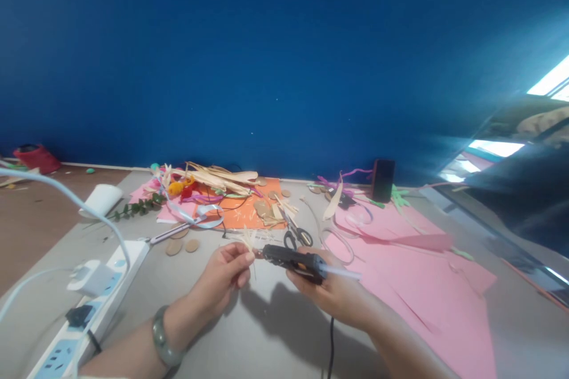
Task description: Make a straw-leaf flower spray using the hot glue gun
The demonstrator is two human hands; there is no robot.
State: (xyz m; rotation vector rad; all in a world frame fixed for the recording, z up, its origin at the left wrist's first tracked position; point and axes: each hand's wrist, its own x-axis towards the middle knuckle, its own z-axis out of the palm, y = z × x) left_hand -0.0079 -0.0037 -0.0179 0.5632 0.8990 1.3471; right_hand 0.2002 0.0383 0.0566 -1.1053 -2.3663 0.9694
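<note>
My right hand (326,287) is wrapped round a black hot glue gun (293,260), whose nozzle points left; a pale glue stick (342,273) sticks out of its back end. Pinched in the fingertips of my left hand (229,272) is a small bundle of pale dried husk strips (249,238). The nozzle is right at the bundle's lower end; whether they touch I cannot tell. A bracelet (163,336) circles my left wrist. Just beyond the glue gun lie scissors with black handles (304,237).
A white power strip (128,278) with plugs and cables runs along the left. Behind my hands lie an orange sheet (235,213), husk strips (222,174), wooden discs (174,247) and ribbons. Pink paper (422,290) covers the right; a dark phone-like block (383,180) stands by the blue wall.
</note>
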